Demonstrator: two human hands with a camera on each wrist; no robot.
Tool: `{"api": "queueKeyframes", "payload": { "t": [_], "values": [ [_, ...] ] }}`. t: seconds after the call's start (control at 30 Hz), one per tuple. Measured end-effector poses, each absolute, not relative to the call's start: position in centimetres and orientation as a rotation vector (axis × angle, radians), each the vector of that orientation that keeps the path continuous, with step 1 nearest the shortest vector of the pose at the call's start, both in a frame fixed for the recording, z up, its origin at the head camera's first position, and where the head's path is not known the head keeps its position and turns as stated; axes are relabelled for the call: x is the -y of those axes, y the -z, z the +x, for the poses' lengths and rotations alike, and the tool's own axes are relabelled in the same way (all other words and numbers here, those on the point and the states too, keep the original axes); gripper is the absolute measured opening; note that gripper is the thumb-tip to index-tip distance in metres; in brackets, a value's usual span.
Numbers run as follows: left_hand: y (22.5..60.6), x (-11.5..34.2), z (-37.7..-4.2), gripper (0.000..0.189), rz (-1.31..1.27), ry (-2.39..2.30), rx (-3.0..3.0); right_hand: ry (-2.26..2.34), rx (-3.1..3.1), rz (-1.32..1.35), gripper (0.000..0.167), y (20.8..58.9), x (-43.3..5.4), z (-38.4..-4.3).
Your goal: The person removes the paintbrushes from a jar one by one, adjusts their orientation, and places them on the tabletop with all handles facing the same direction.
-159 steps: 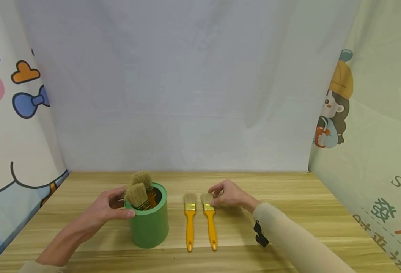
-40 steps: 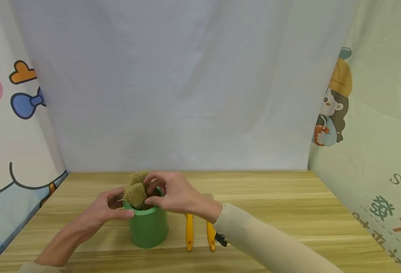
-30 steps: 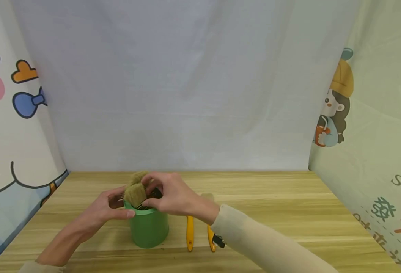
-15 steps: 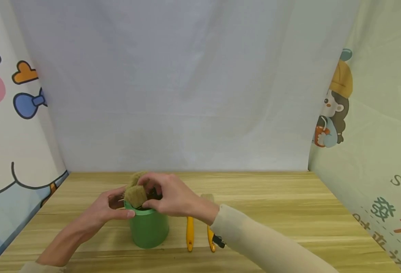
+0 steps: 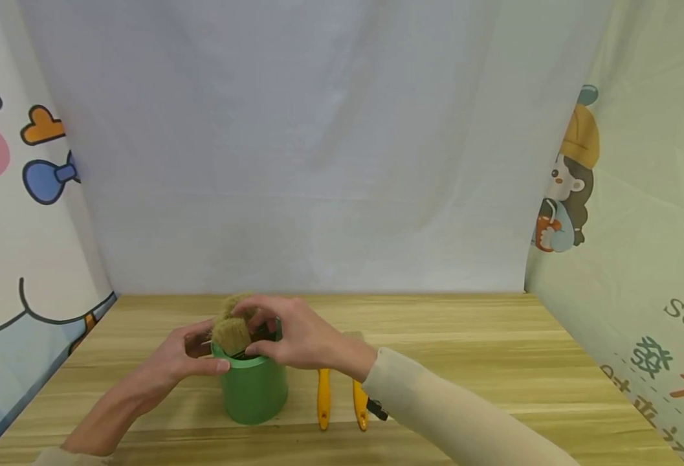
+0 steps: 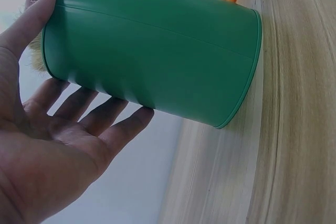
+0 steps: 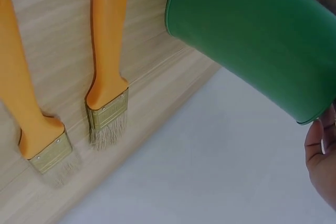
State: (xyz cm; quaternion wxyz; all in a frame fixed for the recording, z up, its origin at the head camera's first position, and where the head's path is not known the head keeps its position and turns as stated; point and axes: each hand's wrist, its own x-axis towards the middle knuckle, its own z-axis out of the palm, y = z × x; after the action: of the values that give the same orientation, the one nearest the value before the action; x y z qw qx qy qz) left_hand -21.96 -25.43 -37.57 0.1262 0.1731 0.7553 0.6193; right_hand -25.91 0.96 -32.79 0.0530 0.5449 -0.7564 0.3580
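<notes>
A green cylindrical pot stands on the table toward the left, with paintbrushes in it, bristles up. My left hand holds the pot by its upper left side, thumb at the rim; in the left wrist view the fingertips touch its wall. At the pot's mouth, my right hand pinches the front paintbrush between thumb and curled fingers. Behind it show the bristles of another paintbrush. The pot's inside and the brush handles are hidden.
Two orange-handled paintbrushes lie side by side right of the pot: the nearer brush and the farther brush. My right forearm partly covers them in the head view. A pale cloth hangs behind the wooden table.
My right hand has gone from a paintbrush on the table to the pot's mouth. Over the last second its fingers shifted slightly left around the front brush. My left hand has stayed on the pot.
</notes>
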Motion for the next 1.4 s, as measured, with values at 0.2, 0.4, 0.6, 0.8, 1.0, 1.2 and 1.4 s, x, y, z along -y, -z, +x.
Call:
{"api": "queueKeyframes", "payload": {
  "t": [0.2, 0.4, 0.6, 0.8, 1.0, 1.2, 1.4],
  "values": [
    [37.6, 25.4, -21.9, 0.083, 0.529, -1.806, -2.196, -1.046, 2.289, 1.692, 0.055, 32.8, -1.0, -26.2],
    [37.7, 25.4, -21.9, 0.082, 0.548, -1.814, -2.19, -1.024, 2.268, 1.708, 0.054, 33.1, -1.0, -26.3],
    [37.7, 25.3, -21.9, 0.079, 0.54, -1.823, -2.189, -1.089, 2.245, 1.696, 0.053, 32.9, -1.3, -26.2],
    [37.6, 25.2, -21.8, 0.08, 0.548, -1.828, -2.187, -1.136, 2.204, 1.63, 0.05, 32.3, -1.9, -26.2],
    [37.5, 25.2, -21.8, 0.08, 0.541, -1.822, -2.197, -1.174, 2.123, 1.576, 0.046, 31.6, -2.3, -26.3],
    [37.6, 25.3, -21.9, 0.081, 0.538, -1.819, -2.197, -1.243, 2.016, 1.527, 0.046, 30.5, -2.8, -26.5],
    [37.6, 25.3, -22.0, 0.082, 0.519, -1.82, -2.191, -1.327, 1.935, 1.504, 0.048, 29.3, -3.2, -26.7]
  ]
}}
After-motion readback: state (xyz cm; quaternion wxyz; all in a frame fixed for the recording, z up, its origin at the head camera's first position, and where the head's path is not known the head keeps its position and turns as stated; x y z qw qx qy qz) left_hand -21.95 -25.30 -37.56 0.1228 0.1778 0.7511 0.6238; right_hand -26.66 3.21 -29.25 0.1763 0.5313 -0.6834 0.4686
